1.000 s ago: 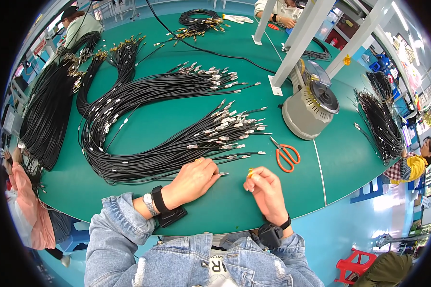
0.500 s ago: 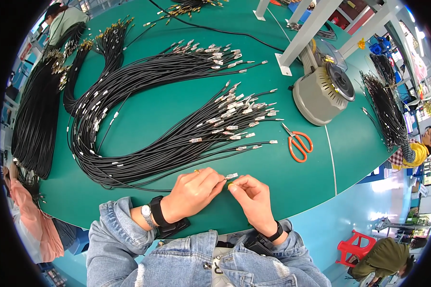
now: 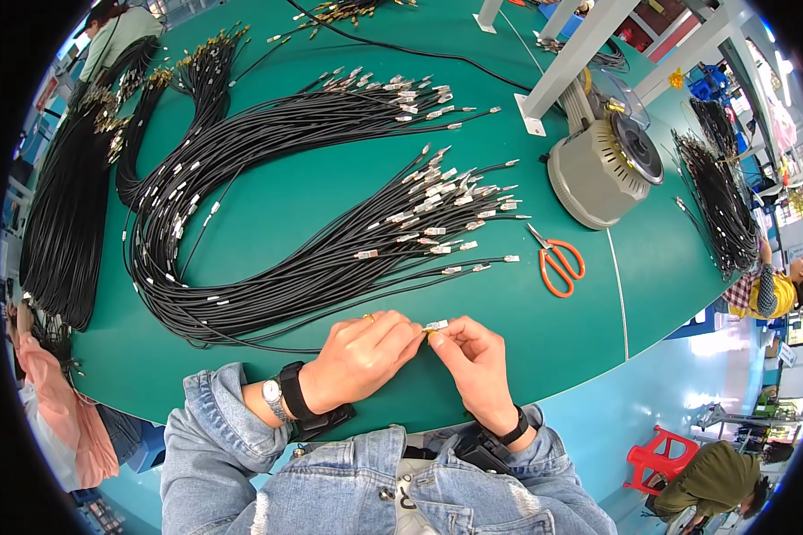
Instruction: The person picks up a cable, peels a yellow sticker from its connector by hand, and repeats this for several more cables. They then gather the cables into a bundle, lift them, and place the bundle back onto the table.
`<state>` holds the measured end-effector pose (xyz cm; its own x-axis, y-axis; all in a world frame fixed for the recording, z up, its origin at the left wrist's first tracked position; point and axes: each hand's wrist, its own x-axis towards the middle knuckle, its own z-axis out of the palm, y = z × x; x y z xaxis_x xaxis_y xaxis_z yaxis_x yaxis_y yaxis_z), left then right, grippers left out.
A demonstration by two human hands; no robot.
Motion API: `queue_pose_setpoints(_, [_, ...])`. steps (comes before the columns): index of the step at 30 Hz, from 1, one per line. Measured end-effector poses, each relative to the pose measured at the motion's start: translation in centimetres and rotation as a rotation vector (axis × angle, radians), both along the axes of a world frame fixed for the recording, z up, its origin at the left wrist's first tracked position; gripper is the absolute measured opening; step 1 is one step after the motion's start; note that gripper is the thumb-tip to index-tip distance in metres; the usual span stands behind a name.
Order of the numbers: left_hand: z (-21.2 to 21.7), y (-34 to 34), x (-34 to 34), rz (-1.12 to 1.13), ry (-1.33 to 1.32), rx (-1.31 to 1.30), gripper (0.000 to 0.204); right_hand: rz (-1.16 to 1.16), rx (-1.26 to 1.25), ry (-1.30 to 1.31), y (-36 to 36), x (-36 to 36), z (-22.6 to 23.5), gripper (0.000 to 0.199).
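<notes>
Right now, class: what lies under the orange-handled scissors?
Under the scissors only the green table shows, bare beside a thin pale line. Whatever sits beneath the blades and handles is covered.

Green worktable [image 3: 312, 205] above a pale blue floor [image 3: 651, 392], red stool [image 3: 656, 456] nearby.

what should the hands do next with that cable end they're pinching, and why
Probably press the small label flat around the cable end. The left hand and right hand meet fingertip to fingertip on it over the green table, and the bundle of black cables beside them already shows such tags.
</notes>
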<state>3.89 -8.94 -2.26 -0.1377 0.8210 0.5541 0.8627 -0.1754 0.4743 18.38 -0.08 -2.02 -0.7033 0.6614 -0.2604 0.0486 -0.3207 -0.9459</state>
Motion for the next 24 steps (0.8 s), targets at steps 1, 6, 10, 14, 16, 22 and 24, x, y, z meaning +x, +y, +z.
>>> queue_pose_setpoints(1, [-0.03, 0.01, -0.01, -0.001, 0.002, -0.001, 0.02, -0.003, -0.002, 0.007, 0.01, 0.0, -0.01, 0.008])
queue_pose_setpoints(6, [-0.09, -0.01, 0.0, 0.003, 0.009, -0.012, 0.02, -0.021, -0.008, -0.008, -0.01, -0.14, 0.17, 0.005])
queue_pose_setpoints(10, [0.01, -0.02, 0.03, 0.0, 0.004, -0.009, 0.02, -0.024, -0.008, 0.0, -0.02, -0.18, 0.2, 0.004])
queue_pose_setpoints(14, [0.01, -0.04, 0.0, 0.002, 0.013, -0.009, 0.02, -0.02, -0.017, -0.015, 0.0, -0.23, 0.25, 0.004])
queue_pose_setpoints(16, [-0.05, -0.01, -0.07, -0.001, 0.013, -0.006, 0.02, -0.019, -0.014, -0.015, 0.02, -0.28, 0.25, 0.005])
queue_pose_setpoints(22, [0.2, -0.06, 0.14, -0.001, 0.032, -0.003, 0.024, -0.006, -0.001, -0.007, 0.19, 0.05, -0.05, 0.007])
queue_pose_setpoints(24, [-0.1, -0.28, -0.06, -0.018, 0.055, 0.004, 0.026, -0.008, -0.002, 0.002, 0.07, -0.04, -0.03, 0.007])
